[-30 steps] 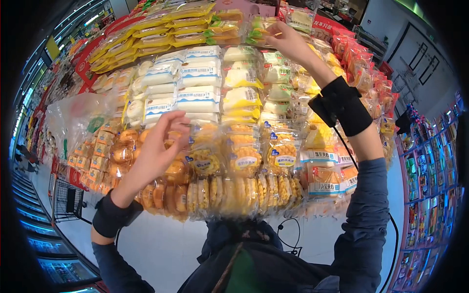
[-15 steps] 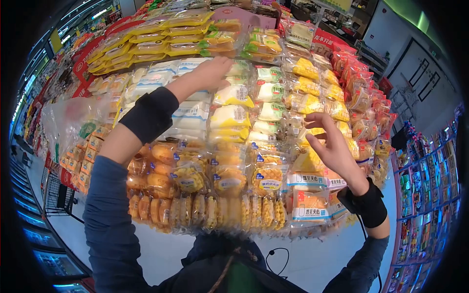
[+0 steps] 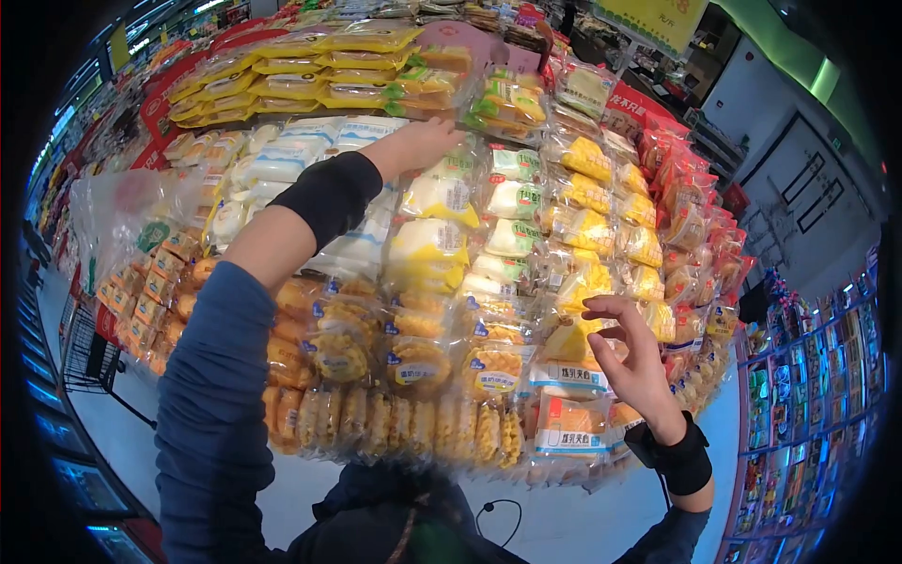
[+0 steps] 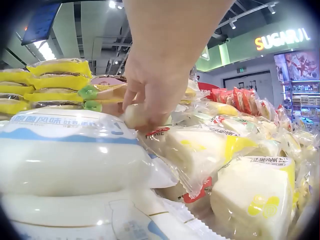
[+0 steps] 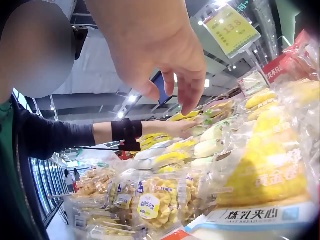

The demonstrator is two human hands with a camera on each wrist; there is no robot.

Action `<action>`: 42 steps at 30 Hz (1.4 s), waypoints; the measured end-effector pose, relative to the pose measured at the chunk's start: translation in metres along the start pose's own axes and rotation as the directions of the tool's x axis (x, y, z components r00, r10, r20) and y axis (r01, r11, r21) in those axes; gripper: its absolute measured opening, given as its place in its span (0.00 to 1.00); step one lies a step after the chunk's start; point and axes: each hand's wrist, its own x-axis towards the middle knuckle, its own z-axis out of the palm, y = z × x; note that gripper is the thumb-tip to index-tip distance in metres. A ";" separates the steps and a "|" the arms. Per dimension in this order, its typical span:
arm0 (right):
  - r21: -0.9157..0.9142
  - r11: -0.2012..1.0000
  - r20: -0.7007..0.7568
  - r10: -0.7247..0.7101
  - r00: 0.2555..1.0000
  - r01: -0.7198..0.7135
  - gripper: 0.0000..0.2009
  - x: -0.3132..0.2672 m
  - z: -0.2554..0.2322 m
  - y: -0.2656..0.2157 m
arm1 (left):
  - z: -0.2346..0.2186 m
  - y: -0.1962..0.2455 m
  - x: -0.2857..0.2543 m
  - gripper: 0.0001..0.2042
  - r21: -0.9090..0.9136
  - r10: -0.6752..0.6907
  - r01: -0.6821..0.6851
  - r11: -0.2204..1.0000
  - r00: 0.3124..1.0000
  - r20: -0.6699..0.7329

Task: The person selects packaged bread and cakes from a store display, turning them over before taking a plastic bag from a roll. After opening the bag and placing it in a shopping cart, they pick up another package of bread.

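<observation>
Here, at the far left of the head view, a clear plastic bag (image 3: 122,211) hangs beside a sloping display (image 3: 648,113) stacked with wrapped bakery goods. Next to it lie long white rolls in blue-printed wrappers (image 3: 272,160), with yellow-wrapped cakes (image 3: 301,66) in the rows above. The left hand (image 3: 423,141) reaches up across the white rolls to the middle of the upper rows; in the left wrist view its fingers (image 4: 150,107) curl down onto a pale bun packet (image 4: 137,116) lying between the white rolls and the wedge-shaped cakes in clear wrap (image 4: 210,150), thumb and fingertips pinching it. Lower down sit round yellow pastries with blue labels (image 3: 413,362). Further right, the right hand (image 3: 631,350) hovers just in front of the boxed bread packets (image 3: 568,432), fingers spread and loosely bent, holding nothing. Red-wrapped packets (image 3: 691,202) fill the right edge.
</observation>
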 end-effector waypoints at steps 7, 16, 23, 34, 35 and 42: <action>0.035 0.999 -0.052 -0.021 0.998 0.023 0.13 0.001 0.005 -0.001 | -0.004 0.000 -0.009 0.24 0.080 0.010 0.003 0.997 0.988 -0.155; 0.053 0.998 -0.043 -0.044 0.998 0.046 0.12 0.007 0.014 -0.010 | -0.032 0.007 -0.025 0.23 -0.291 -0.150 0.129 0.948 0.987 -0.051; 0.001 0.974 0.099 -0.227 0.969 0.228 0.13 0.021 0.032 -0.033 | -0.121 0.103 -0.132 0.22 -0.328 0.070 -0.234 0.915 0.894 -0.442; -0.004 0.920 0.234 -0.379 0.895 0.391 0.13 0.028 0.060 -0.088 | -0.158 0.155 -0.274 0.24 -0.332 0.068 -0.154 0.931 0.964 -0.256; -0.008 0.923 0.224 -0.373 0.900 0.384 0.13 0.026 0.064 -0.095 | -0.159 0.153 -0.281 0.24 -0.329 0.068 -0.161 0.931 0.958 -0.278; -0.042 0.937 0.145 -0.338 0.930 0.347 0.13 0.002 0.104 -0.136 | -0.170 0.137 -0.338 0.25 -0.342 0.106 -0.228 0.912 0.935 -0.338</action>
